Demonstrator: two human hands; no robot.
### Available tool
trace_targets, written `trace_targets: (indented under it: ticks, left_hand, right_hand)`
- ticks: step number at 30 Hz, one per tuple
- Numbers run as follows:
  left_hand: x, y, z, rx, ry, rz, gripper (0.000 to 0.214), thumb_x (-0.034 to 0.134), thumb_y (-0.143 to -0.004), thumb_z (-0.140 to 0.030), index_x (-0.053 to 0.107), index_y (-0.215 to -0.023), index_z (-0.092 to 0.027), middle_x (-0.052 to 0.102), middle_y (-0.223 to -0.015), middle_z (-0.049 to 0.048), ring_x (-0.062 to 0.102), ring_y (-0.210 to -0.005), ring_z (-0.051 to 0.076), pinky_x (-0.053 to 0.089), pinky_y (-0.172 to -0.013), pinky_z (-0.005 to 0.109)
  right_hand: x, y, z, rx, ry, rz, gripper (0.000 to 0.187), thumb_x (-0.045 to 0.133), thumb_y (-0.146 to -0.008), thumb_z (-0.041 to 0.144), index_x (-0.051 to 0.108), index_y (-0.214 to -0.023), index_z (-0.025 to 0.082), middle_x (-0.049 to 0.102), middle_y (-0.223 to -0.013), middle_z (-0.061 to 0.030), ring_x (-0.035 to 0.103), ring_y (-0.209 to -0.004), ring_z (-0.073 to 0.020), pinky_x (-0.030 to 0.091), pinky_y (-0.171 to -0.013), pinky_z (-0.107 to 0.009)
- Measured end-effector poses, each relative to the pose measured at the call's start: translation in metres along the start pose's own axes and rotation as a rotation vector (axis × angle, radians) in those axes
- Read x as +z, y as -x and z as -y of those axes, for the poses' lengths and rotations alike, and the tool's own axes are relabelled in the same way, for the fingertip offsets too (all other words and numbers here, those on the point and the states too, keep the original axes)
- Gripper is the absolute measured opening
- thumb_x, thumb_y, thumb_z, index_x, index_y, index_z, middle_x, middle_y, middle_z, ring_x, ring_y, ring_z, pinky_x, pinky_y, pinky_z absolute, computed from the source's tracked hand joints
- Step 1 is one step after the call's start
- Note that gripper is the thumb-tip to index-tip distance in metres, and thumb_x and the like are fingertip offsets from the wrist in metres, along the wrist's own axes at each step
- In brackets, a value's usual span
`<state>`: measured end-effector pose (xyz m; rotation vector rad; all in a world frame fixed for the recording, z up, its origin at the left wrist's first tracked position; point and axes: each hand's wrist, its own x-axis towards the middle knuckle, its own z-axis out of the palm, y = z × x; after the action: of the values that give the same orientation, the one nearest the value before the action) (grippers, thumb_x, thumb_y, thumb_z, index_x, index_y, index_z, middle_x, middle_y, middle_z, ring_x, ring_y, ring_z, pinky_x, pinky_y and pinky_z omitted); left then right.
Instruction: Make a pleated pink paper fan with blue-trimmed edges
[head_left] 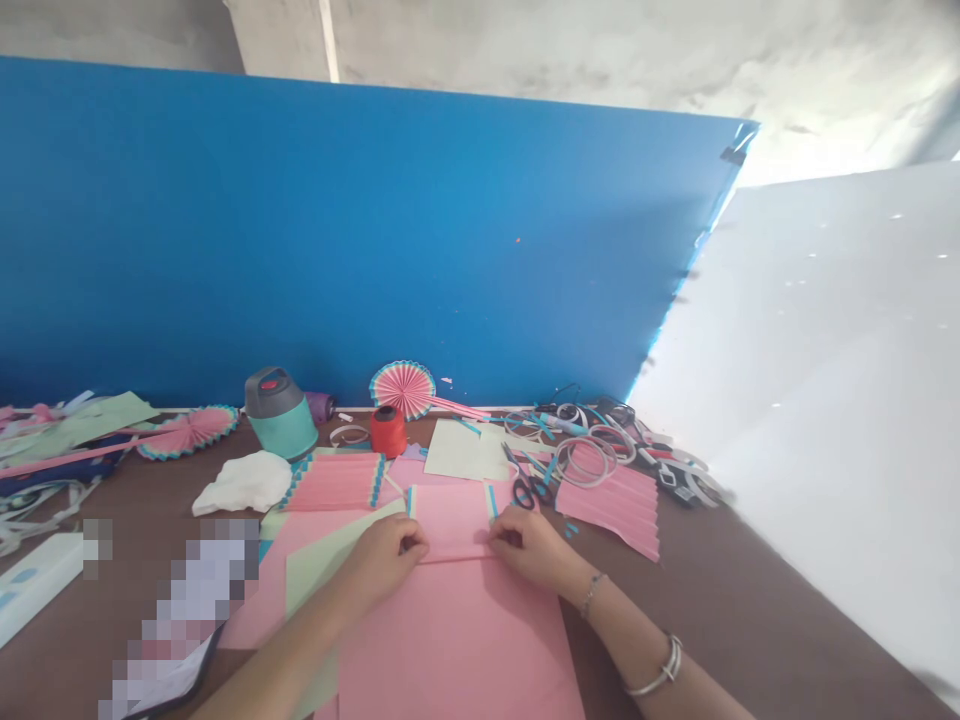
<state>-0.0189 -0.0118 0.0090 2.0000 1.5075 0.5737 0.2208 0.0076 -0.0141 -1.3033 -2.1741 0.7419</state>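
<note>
A large pink paper sheet (457,640) lies on the brown table (750,610) in front of me, its far edge trimmed with blue strips. My left hand (386,560) pinches a fold in the sheet on the left side. My right hand (529,545) pinches the same fold on the right side. Both hands have fingers pressed together on the crease. A pleated pink paper (337,483) lies just beyond my left hand, and another pleated pink piece (615,505) lies to the right.
Scissors (525,485), a red thread spool (388,430), a teal flask (281,412), white cloth (244,482), finished pink fans (403,388) and tape rings (592,455) crowd the table's back. A blue board (375,240) stands behind; a white board (840,400) is at right.
</note>
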Motion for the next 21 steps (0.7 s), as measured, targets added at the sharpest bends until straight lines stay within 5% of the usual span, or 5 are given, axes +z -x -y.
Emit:
trace_targets:
  ticks: [16,21]
  left_hand:
    - [-0.006,0.003,-0.012,0.008,-0.162,0.066,0.014,0.045,-0.073,-0.013,0.057,-0.07,-0.02,0.061,-0.08,0.0021,0.054,-0.083,0.018,0.04,-0.073,0.028]
    - [0.001,0.006,-0.006,0.245,-0.309,-0.001,0.028,0.04,-0.084,-0.011,0.063,-0.093,-0.024,0.058,-0.09,0.0038,0.05,-0.089,0.019,0.039,-0.077,0.031]
  right_hand:
    - [0.004,0.001,-0.002,0.028,0.083,0.016,0.013,0.049,-0.071,0.007,0.059,-0.073,0.017,0.056,-0.073,-0.0014,0.052,-0.067,-0.0122,0.037,-0.06,-0.022]
    - [0.004,0.005,0.009,-0.133,0.274,-0.001,0.029,0.045,-0.075,0.004,0.06,-0.096,0.018,0.054,-0.092,-0.0057,0.051,-0.082,-0.0162,0.038,-0.071,-0.027]
